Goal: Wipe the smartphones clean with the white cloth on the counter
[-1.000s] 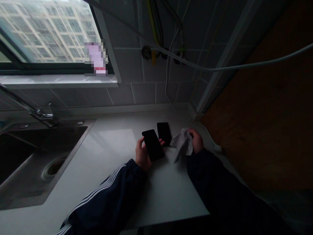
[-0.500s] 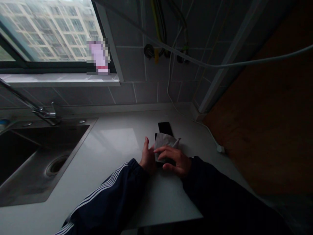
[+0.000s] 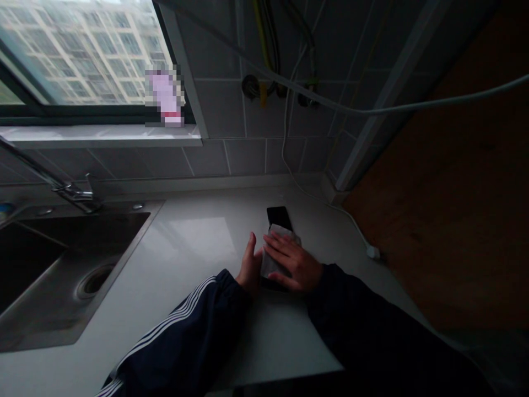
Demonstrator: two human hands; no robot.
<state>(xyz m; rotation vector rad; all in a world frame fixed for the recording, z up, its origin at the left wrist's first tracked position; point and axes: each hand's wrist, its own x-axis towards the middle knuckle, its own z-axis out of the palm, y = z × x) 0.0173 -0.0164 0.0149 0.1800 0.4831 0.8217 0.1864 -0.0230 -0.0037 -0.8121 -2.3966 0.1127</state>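
Both forearms reach forward from the lower edge of the view onto a white countertop (image 3: 285, 344). The left forearm, in a dark navy sleeve with white stripes (image 3: 185, 325), angles in from the lower left; the right, in a dark sleeve (image 3: 355, 314), angles in from the lower right. The left hand (image 3: 250, 264) stands on its edge with the fingers extended upward, just beside the cloth; whether it grips the phone's edge cannot be told. The right hand (image 3: 292, 267) lies open and flat, fingers spread and pointing toward the left hand, on a crumpled grey cloth (image 3: 269, 263) between the two hands. Beneath the cloth, a black smartphone (image 3: 273, 285) shows only along its edge nearest the person; its long axis cannot be fully traced. Directly beyond the right fingers, a second black smartphone (image 3: 280, 217) lies flat, its long axis running away from the person, its near end meeting the cloth. Left of the left hand is a stainless-steel sink (image 3: 72, 237) with a faucet (image 3: 78, 193). Right of the right hand, a white cable (image 3: 349, 220) runs along the countertop.
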